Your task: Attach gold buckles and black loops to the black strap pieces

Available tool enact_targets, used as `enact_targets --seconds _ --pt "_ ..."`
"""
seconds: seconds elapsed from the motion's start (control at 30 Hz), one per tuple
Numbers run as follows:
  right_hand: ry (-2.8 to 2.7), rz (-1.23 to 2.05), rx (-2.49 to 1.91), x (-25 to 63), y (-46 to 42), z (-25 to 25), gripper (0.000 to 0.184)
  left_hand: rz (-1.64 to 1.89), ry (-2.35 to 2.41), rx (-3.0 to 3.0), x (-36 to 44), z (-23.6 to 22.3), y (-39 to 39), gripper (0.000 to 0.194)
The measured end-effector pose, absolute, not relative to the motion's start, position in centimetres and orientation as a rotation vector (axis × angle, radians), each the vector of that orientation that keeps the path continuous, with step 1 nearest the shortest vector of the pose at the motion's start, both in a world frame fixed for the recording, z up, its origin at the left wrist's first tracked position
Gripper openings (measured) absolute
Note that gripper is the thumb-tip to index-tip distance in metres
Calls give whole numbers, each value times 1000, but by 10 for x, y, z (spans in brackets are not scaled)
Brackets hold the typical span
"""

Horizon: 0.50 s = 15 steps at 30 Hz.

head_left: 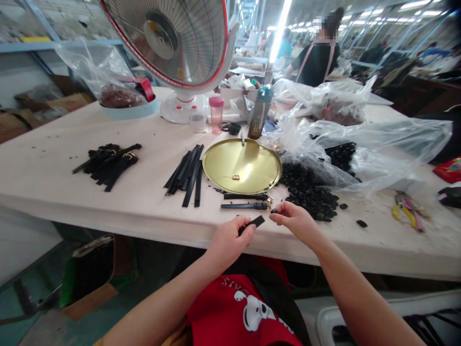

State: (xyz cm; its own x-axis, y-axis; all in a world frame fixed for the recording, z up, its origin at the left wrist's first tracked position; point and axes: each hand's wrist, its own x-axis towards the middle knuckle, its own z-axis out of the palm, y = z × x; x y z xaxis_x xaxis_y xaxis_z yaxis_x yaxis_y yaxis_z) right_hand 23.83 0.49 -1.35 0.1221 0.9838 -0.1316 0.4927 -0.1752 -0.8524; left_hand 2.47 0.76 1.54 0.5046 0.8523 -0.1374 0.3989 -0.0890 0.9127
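Note:
My left hand (pixel 230 240) is closed around a black strap (pixel 257 222), whose flat end sticks out past the thumb. Just to the right, my right hand (pixel 291 218) pinches a small black piece (pixel 274 211) that looks like the loose ones in the heap (pixel 309 190) beside it. Two black straps with gold buckles (pixel 245 206) lie side by side beyond my hands. Behind them is a round gold tray (pixel 223 166) with a small gold buckle (pixel 236 177) on it. Several plain black straps (pixel 185 175) lie left of the tray.
A bundle of buckled black straps (pixel 108 163) lies at the left. A large fan (pixel 173 43), a pink cup (pixel 216 115) and a dark bottle (pixel 260 113) stand at the back. Clear plastic bags (pixel 389 144) spread at the right, with yellow-handled pliers (pixel 405 214) nearby. Another person (pixel 315 60) is farther back.

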Motion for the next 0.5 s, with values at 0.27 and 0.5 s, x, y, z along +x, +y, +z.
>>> enact_targets --seconds 0.27,0.5 --pt "-695 1326 -1237 176 -19 -10 28 583 1127 1816 23 13 1 26" --pt "-1036 1134 -1411 178 -27 -20 21 336 1012 1887 11 12 11 25"
